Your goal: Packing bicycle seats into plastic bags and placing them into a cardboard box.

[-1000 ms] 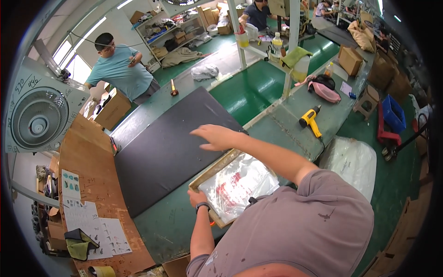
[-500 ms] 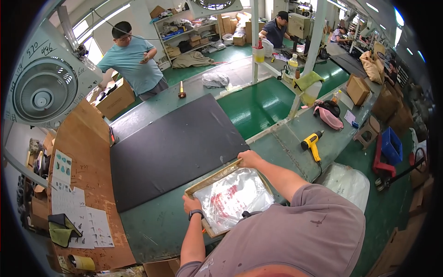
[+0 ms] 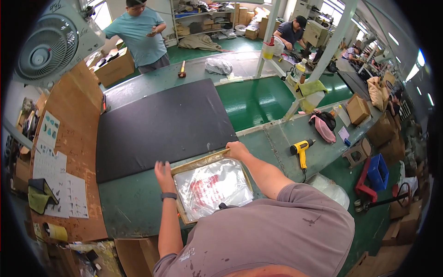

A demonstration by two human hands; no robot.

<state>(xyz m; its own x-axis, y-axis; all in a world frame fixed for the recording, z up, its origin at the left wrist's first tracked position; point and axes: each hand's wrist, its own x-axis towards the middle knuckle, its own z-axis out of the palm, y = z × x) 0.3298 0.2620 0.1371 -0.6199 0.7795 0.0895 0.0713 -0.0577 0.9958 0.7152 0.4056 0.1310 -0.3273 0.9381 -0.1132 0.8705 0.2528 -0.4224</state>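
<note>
In front of my body stands a shallow open cardboard box (image 3: 199,161), filled with clear plastic bags (image 3: 210,189) that bear red print. My right hand (image 3: 237,150) grips the box at its far right corner, fingers curled over the rim. Beside the far left corner, my left hand (image 3: 163,175) is raised with its fingers apart and holds nothing. A dark band is on the left wrist. Just beyond the box lies a large black mat (image 3: 164,127) on the green worktable (image 3: 134,198).
A yellow heat gun (image 3: 301,150) lies to the right, with a pink and black pouch (image 3: 324,127) farther on. At left stands a brown board (image 3: 69,138) with sheets pinned to it. A hammer (image 3: 182,70) rests on the far bench, near a standing person (image 3: 140,37).
My left hand has let go of the box's left side and opened beside it. The right hand keeps its hold at the far right corner. The view has shifted.
</note>
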